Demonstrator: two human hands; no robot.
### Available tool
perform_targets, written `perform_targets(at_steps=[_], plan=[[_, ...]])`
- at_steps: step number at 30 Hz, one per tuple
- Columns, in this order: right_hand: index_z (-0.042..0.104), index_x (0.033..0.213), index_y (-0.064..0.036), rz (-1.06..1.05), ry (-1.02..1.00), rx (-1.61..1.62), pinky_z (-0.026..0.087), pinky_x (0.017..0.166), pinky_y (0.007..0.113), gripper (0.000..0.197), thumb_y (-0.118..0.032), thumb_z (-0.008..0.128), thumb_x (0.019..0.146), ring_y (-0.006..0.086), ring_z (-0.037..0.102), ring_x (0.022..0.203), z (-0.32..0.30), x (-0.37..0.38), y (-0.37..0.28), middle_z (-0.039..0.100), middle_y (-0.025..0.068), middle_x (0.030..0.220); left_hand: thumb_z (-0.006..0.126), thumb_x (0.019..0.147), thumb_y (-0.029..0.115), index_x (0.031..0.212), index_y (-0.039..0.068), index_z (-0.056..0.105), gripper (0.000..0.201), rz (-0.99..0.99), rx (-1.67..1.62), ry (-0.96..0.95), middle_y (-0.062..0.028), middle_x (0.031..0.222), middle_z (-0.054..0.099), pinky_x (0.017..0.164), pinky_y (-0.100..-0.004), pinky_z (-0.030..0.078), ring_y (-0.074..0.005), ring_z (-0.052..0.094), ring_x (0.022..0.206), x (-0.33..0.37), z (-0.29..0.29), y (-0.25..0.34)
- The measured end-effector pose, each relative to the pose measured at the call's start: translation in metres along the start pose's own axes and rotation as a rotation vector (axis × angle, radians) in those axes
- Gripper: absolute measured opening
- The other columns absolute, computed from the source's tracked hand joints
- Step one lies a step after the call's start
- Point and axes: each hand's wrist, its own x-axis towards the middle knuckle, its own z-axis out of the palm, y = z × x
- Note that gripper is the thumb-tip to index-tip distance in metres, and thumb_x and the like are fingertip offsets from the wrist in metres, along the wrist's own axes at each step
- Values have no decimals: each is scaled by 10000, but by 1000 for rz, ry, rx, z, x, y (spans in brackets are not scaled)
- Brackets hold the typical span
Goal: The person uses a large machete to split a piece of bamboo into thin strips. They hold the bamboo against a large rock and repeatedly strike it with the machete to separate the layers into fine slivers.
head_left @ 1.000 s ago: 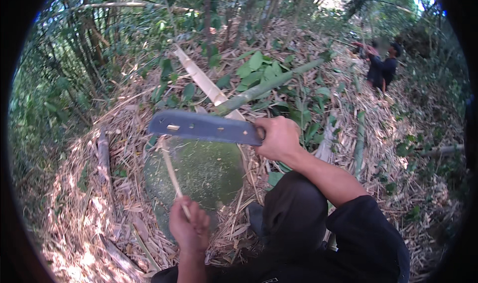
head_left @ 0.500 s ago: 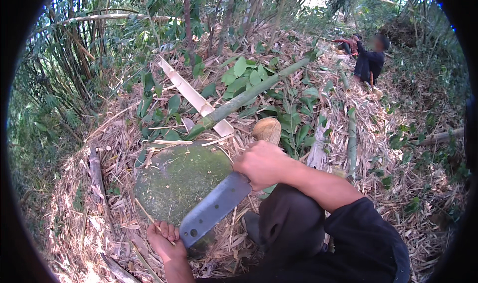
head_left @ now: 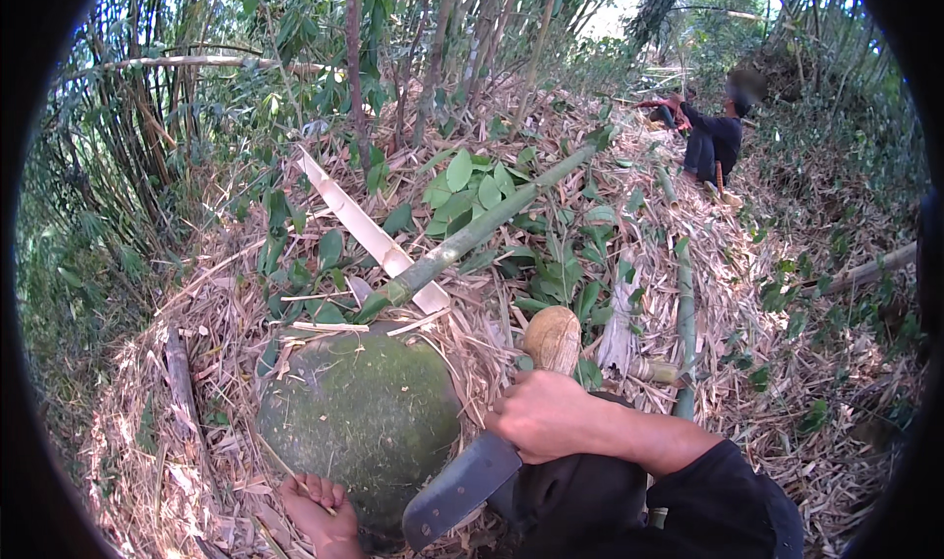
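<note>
My right hand (head_left: 551, 416) is closed round the handle of a broad machete (head_left: 462, 490), whose rounded wooden butt (head_left: 553, 340) sticks out beyond my fist. The dark blade slants down to the left, its squared tip close to the near right side of a mossy green boulder (head_left: 359, 411). At the boulder's near left edge, my left hand (head_left: 320, 510) pinches a thin bamboo strip (head_left: 272, 456) between its curled fingers. The blade tip is apart from this hand and the strip. My dark-clad knee is under my right wrist.
Past the boulder, a green bamboo pole (head_left: 482, 227) lies across a pale split bamboo slat (head_left: 359, 220), beside green leaves (head_left: 470, 190). Another pole (head_left: 685, 328) lies to the right. Dry leaf litter covers the ground. A person in dark clothes (head_left: 715, 146) sits at the far right.
My right hand has drawn the machete toward me and to the right, so its tip has left the spot beside my left hand. The left hand keeps its strip. The view has tilted slightly up.
</note>
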Motion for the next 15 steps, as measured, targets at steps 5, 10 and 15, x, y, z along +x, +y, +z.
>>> perform_targets(at_steps=[5,10,15], plan=[[621,758,-48,43,-106,-50,535,714,379,230,-220,686,620,261,670,758,4,-4,-3,642,79,745,382,961,208,826,123,448,172,-8,-18,31,40,534,337,363,-239,228,-74,265,393,6,-2,-1],[625,782,-50,64,-232,-29,535,720,366,232,-229,681,644,235,670,784,11,-8,-3,654,65,763,376,972,222,828,124,449,189,6,1,31,40,527,348,360,-234,237,-70,279,385,12,-3,-3],[625,817,-64,29,-208,-38,525,721,345,220,-231,659,678,223,662,760,4,-5,-4,648,52,761,384,972,223,831,121,449,186,1,16,56,39,519,345,358,-230,252,-68,292,378,16,-4,-6]])
